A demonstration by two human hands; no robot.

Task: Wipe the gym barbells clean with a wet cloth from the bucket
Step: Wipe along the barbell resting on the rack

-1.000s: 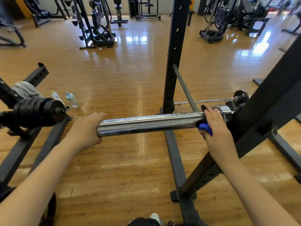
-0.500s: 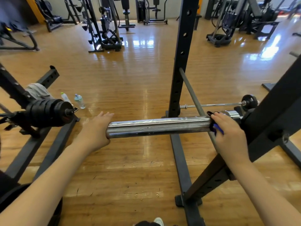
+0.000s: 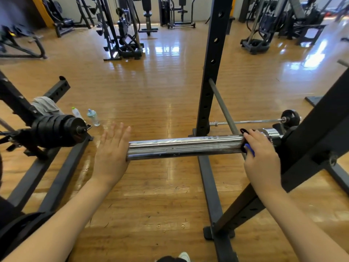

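A chrome barbell sleeve (image 3: 185, 147) sticks out leftward from a black rack (image 3: 311, 140). My left hand (image 3: 111, 154) is flat with straight fingers, its palm against the sleeve's free end. My right hand (image 3: 261, 159) grips the sleeve's inner end near the collar, wrapped round a blue cloth (image 3: 249, 149) of which only a small edge shows. No bucket is in view.
A black rack upright (image 3: 211, 72) and its floor rail stand just behind the sleeve. A second thin barbell (image 3: 251, 121) lies beyond. Stacked black plates (image 3: 56, 130) on another bar sit at left, with two bottles (image 3: 92, 117) on the wooden floor.
My left hand's fingers, curled over the sleeve end a second ago, have straightened into a flat palm. The view has shifted so the bar sits further right. My right hand keeps its grip.
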